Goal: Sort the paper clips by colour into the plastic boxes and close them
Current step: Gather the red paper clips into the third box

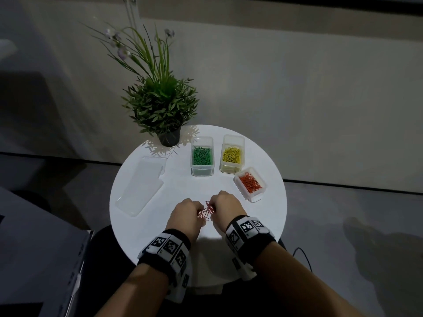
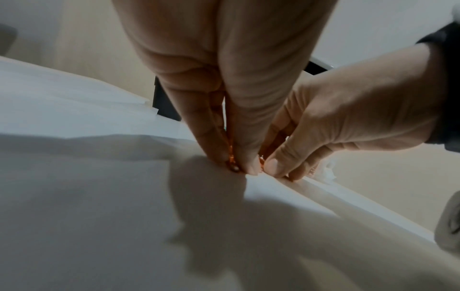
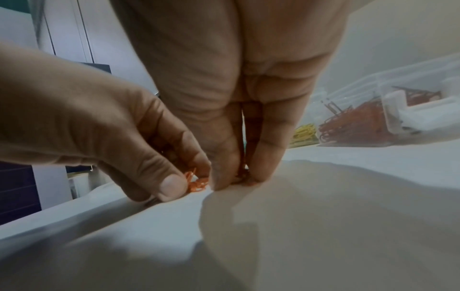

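A small heap of orange-red paper clips (image 1: pixel 206 212) lies on the round white table (image 1: pixel 263 216), near its front edge. My left hand (image 1: pixel 199 213) and right hand (image 1: pixel 213 208) meet over the heap, fingertips down, each pinching clips. In the left wrist view the left hand (image 2: pixel 236 169) squeezes clips (image 2: pixel 231 155) against the tabletop. In the right wrist view the right hand (image 3: pixel 236 182) does the same, with more clips (image 3: pixel 196 184) by the left thumb. Three open clear boxes stand behind: green clips (image 1: pixel 202 156), yellow clips (image 1: pixel 231 154), orange-red clips (image 1: pixel 250 182).
A large clear plastic tray (image 1: pixel 140 187) lies on the table's left side. A potted plant (image 1: pixel 161 104) stands at the back left edge. A dark cabinet (image 1: pixel 34 259) sits low on the left. A black cable (image 1: pixel 304 257) hangs off the right.
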The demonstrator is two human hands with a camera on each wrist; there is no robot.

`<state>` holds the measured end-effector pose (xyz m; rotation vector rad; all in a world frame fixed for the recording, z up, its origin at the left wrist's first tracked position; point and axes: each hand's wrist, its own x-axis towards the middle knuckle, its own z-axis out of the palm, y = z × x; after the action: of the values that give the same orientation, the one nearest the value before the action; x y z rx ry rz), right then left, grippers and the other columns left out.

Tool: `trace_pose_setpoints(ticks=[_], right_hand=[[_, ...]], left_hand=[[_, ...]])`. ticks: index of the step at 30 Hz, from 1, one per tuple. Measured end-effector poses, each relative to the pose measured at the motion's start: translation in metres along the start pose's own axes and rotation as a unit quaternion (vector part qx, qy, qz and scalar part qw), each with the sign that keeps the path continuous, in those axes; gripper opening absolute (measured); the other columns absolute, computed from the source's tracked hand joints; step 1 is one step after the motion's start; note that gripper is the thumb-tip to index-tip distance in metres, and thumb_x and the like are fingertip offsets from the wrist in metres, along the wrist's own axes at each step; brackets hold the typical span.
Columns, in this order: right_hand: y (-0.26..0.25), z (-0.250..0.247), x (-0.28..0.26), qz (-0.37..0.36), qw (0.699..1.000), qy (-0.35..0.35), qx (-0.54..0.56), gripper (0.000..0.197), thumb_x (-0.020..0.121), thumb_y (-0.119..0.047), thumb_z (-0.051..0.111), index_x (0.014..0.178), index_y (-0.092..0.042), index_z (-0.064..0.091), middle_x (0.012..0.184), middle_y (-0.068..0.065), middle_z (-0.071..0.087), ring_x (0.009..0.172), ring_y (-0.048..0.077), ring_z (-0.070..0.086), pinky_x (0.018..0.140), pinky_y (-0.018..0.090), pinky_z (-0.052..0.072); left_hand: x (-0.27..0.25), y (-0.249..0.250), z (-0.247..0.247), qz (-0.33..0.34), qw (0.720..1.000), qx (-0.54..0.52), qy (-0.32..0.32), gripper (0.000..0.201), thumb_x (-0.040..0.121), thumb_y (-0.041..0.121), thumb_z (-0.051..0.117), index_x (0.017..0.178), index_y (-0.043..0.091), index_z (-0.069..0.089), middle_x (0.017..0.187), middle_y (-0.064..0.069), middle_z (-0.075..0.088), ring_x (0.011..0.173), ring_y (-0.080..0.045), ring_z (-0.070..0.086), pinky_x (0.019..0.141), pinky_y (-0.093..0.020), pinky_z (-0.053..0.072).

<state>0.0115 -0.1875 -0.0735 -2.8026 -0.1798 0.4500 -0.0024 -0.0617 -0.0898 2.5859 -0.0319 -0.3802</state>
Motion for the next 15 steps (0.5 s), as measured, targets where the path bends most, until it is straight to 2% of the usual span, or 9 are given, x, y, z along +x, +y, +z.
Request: trace_pose_setpoints(ticks=[7, 9, 13, 15], right_hand=[[-0.015, -0.003, -0.002, 0.041, 0.999, -0.003, -0.02, 0.021, 0.087, -0.002, 0.053, 0.106, -0.006, 0.061, 0.112, 0.013, 0.06, 0.106, 0.029, 0.06, 0.084, 0.032, 0.047], [-0.018, -0.005, -0.002, 0.063, 0.998, -0.009, -0.014, 0.022, 0.087, -0.004, 0.056, 0.109, -0.006, 0.058, 0.115, 0.013, 0.061, 0.107, 0.029, 0.06, 0.083, 0.031, 0.047], [-0.02, -0.008, 0.0, 0.077, 0.997, -0.018, -0.001, 0.029, 0.087, -0.006, 0.059, 0.116, -0.006, 0.058, 0.119, 0.013, 0.062, 0.111, 0.028, 0.06, 0.087, 0.032, 0.049], [-0.02, -0.009, -0.001, 0.073, 0.997, -0.02, -0.001, 0.027, 0.087, -0.006, 0.058, 0.114, -0.007, 0.059, 0.117, 0.013, 0.062, 0.109, 0.028, 0.061, 0.086, 0.032, 0.049]], left_hand=[[0.004, 0.005, 0.001, -0.001, 0.999, -0.017, 0.026, 0.017, 0.08, 0.008, 0.063, 0.095, 0.014, 0.069, 0.1, -0.009, 0.062, 0.091, -0.025, 0.059, 0.078, -0.03, 0.047], [0.004, 0.008, 0.002, 0.0, 0.999, -0.015, 0.034, 0.02, 0.082, 0.008, 0.059, 0.1, 0.014, 0.067, 0.101, -0.009, 0.061, 0.092, -0.024, 0.059, 0.077, -0.029, 0.047], [0.006, 0.009, 0.002, 0.006, 0.999, -0.024, 0.026, 0.041, 0.084, 0.007, 0.058, 0.122, 0.022, 0.059, 0.11, -0.008, 0.06, 0.103, -0.025, 0.058, 0.087, -0.031, 0.047], [0.007, 0.01, -0.001, 0.009, 1.0, -0.015, 0.018, 0.036, 0.084, 0.007, 0.058, 0.116, 0.022, 0.063, 0.108, -0.008, 0.06, 0.101, -0.025, 0.058, 0.082, -0.027, 0.045]])
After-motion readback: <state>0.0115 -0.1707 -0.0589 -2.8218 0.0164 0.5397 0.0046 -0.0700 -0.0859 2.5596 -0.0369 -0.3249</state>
